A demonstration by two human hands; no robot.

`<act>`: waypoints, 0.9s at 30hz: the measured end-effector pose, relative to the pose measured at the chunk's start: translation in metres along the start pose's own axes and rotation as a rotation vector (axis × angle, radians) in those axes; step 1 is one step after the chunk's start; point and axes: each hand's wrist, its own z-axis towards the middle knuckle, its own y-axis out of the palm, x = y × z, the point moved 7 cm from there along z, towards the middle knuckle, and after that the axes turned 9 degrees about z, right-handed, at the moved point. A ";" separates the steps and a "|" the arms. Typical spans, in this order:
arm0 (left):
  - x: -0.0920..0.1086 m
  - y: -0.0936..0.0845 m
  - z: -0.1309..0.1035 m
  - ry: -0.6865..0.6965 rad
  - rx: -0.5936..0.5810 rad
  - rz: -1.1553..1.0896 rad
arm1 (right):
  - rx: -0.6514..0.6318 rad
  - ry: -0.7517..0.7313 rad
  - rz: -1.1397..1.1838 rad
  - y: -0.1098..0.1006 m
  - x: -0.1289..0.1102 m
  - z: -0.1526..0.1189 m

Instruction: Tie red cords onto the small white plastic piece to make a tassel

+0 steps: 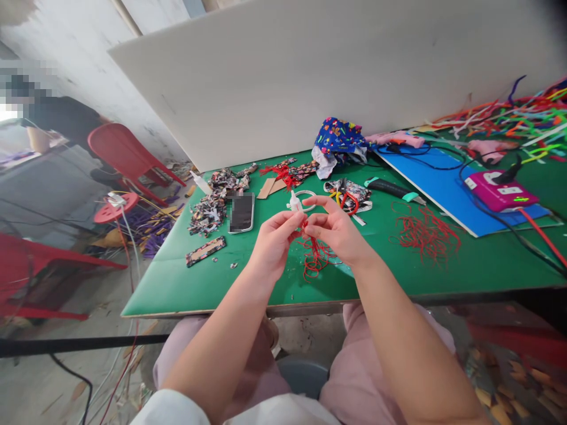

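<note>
Head view: both hands work one bunch of red cord above the green counter's near edge.

Head view, only one supplied: the left hand (274,239) and right hand (337,231) meet over the counter (177,283), each grip pinching the top of a red cord bundle (314,260) whose loops hang onto the counter below; a small white piece (295,203) stands just above the left fingertips, possibly a bottle tip, though the view is too small to be sure. Progress: one bundle in hand, not laid down; a loose red cord heap (423,233) lies unworked to the right. Count: two hands, one phone (241,212), one white ring (305,195), one pink box (500,190), one blue mat (443,183), one heap of printed scraps (212,203).
</note>
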 end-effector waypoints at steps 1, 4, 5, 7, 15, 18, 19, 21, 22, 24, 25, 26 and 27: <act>0.000 0.000 0.000 0.002 0.006 -0.012 | -0.003 0.005 -0.003 0.000 0.000 0.000; 0.002 -0.002 0.000 0.026 0.034 -0.037 | -0.013 0.029 -0.032 0.000 0.000 0.000; 0.003 -0.002 0.000 0.037 0.046 -0.046 | -0.018 0.039 -0.044 0.000 0.000 -0.001; 0.004 -0.005 0.001 0.056 0.078 -0.071 | -0.031 0.053 -0.062 0.001 0.001 -0.001; 0.041 -0.065 0.011 0.255 0.410 -0.197 | -0.095 0.201 -0.144 0.001 0.015 -0.003; 0.073 -0.094 0.002 0.472 0.548 -0.136 | -0.113 0.263 -0.219 -0.002 0.022 -0.004; 0.080 -0.100 -0.002 0.526 0.577 -0.115 | -0.101 0.257 -0.228 -0.004 0.022 -0.003; 0.086 -0.100 -0.008 0.560 0.560 0.043 | -0.039 0.202 -0.225 -0.010 0.019 0.000; 0.086 -0.096 -0.011 0.573 0.544 0.161 | 0.010 0.159 -0.213 -0.013 0.017 0.001; 0.074 -0.083 -0.014 0.539 0.491 0.352 | 0.105 0.071 -0.178 -0.019 0.011 0.003; 0.065 -0.075 -0.015 0.508 0.445 0.410 | 0.138 0.040 -0.161 -0.021 0.009 0.004; 0.054 -0.066 -0.015 0.466 0.390 0.444 | 0.159 0.018 -0.146 -0.021 0.007 0.004; 0.045 -0.057 -0.015 0.437 0.341 0.464 | 0.170 0.004 -0.133 -0.021 0.006 0.004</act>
